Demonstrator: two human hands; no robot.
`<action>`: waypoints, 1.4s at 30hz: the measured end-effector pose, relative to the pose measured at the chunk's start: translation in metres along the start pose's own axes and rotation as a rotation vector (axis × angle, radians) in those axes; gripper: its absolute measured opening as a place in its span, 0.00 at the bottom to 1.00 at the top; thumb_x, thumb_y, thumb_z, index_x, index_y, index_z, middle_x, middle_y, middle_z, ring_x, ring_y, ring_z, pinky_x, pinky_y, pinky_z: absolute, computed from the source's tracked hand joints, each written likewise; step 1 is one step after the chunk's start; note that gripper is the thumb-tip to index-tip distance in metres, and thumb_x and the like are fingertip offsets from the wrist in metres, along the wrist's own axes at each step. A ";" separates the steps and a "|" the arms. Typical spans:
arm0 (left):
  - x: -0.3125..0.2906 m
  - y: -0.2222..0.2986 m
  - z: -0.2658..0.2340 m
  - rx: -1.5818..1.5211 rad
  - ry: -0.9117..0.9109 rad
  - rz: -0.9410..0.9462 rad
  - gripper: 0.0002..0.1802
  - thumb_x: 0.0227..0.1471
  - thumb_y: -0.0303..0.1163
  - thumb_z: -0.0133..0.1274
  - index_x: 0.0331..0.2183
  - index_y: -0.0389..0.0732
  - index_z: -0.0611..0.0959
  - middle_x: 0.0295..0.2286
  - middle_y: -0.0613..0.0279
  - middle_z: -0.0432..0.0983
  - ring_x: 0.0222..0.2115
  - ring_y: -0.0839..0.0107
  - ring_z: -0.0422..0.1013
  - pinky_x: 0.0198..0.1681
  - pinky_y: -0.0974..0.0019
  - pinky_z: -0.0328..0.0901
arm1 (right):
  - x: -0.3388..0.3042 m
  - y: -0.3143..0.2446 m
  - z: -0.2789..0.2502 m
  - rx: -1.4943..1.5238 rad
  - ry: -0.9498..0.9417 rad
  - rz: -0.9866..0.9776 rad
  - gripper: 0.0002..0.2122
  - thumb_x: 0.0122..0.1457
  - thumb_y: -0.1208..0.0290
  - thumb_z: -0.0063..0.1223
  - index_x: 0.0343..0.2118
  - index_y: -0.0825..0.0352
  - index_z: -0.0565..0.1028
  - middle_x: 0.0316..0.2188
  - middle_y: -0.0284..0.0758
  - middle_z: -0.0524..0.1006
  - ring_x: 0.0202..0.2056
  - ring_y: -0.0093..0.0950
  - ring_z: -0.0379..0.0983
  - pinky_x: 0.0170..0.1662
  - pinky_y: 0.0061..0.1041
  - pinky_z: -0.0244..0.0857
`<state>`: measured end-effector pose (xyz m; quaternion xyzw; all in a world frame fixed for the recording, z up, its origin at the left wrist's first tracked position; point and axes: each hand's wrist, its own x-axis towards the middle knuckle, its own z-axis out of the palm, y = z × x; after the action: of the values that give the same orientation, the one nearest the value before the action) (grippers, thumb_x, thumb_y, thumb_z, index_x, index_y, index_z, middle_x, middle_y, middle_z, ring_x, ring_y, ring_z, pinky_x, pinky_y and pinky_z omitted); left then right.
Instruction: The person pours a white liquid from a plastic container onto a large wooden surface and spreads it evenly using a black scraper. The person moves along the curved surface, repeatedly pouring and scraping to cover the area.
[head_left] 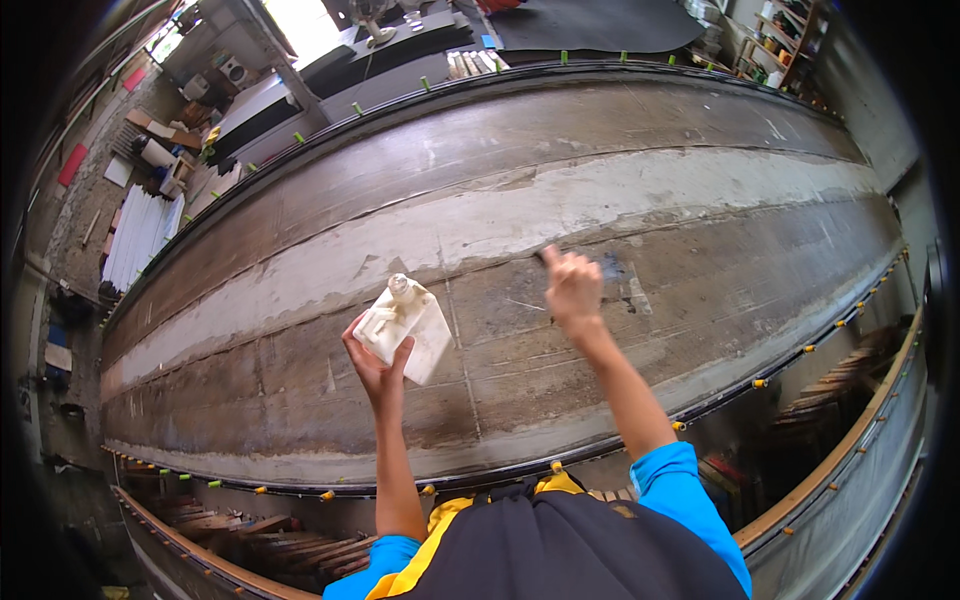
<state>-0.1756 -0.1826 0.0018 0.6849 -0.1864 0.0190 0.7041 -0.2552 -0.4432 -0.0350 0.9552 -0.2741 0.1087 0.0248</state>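
In my left hand (378,362) is an off-white plastic jug (424,340) with a moulded handle and a short neck, held tilted above the long table. Its thumb presses the jug's side and the fingers go round behind it. My right hand (575,285) is closed, farther right over the table's brown surface. A dark end of something (541,257) shows at its left side, and motion smears it too much to name. Just right of that fist, a dark bluish patch (612,268) and a pale rectangular mark lie on the surface.
The long table (330,410) has a pale grey strip (480,220) along its middle and small yellow and green clips (760,383) on its rims. Wooden slats (835,385) lie below the near edge. Beyond the far edge stand a black-topped table (590,25) and shelves (785,40).
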 end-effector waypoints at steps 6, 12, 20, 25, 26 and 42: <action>0.002 0.001 -0.025 -0.009 0.023 -0.004 0.35 0.36 0.27 0.62 0.46 0.41 0.61 0.42 0.59 0.62 0.46 0.68 0.60 0.50 0.66 0.55 | 0.005 -0.002 0.045 -0.194 0.105 0.134 0.09 0.49 0.74 0.50 0.34 0.60 0.68 0.23 0.34 0.73 0.29 0.27 0.72 0.31 0.24 0.65; 0.017 -0.007 -0.054 -0.012 0.010 -0.025 0.35 0.36 0.26 0.62 0.46 0.41 0.61 0.43 0.59 0.61 0.46 0.68 0.60 0.50 0.65 0.55 | 0.000 -0.087 0.041 0.005 0.108 -0.143 0.06 0.52 0.73 0.45 0.34 0.62 0.70 0.20 0.34 0.73 0.24 0.29 0.72 0.28 0.28 0.66; 0.038 -0.021 -0.091 -0.059 -0.043 -0.022 0.36 0.36 0.29 0.63 0.46 0.41 0.61 0.43 0.58 0.61 0.46 0.67 0.60 0.51 0.65 0.56 | 0.000 -0.036 0.038 -0.122 0.239 -0.038 0.09 0.49 0.79 0.45 0.35 0.63 0.70 0.23 0.38 0.73 0.28 0.31 0.72 0.30 0.29 0.65; 0.042 -0.036 -0.116 -0.074 -0.053 -0.011 0.36 0.35 0.26 0.62 0.46 0.38 0.61 0.43 0.58 0.63 0.45 0.69 0.61 0.51 0.67 0.55 | -0.080 -0.099 0.012 0.178 0.107 -0.462 0.09 0.46 0.80 0.45 0.32 0.62 0.68 0.23 0.37 0.72 0.28 0.31 0.71 0.31 0.31 0.65; 0.042 -0.037 -0.118 -0.081 -0.065 -0.007 0.36 0.35 0.26 0.62 0.46 0.38 0.61 0.43 0.58 0.63 0.45 0.69 0.61 0.51 0.67 0.55 | -0.092 -0.101 0.004 0.251 0.095 -0.548 0.09 0.46 0.80 0.45 0.32 0.62 0.67 0.22 0.37 0.72 0.28 0.31 0.71 0.31 0.31 0.65; 0.036 -0.026 -0.163 -0.116 -0.192 0.050 0.36 0.35 0.29 0.64 0.46 0.39 0.62 0.42 0.60 0.63 0.44 0.69 0.62 0.49 0.67 0.59 | -0.145 -0.125 -0.021 0.266 0.006 -0.427 0.13 0.41 0.79 0.47 0.33 0.60 0.70 0.23 0.35 0.71 0.28 0.32 0.70 0.32 0.30 0.64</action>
<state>-0.0963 -0.0341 -0.0115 0.6369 -0.2711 -0.0399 0.7206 -0.3127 -0.2601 -0.0453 0.9860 -0.0491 0.1390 -0.0780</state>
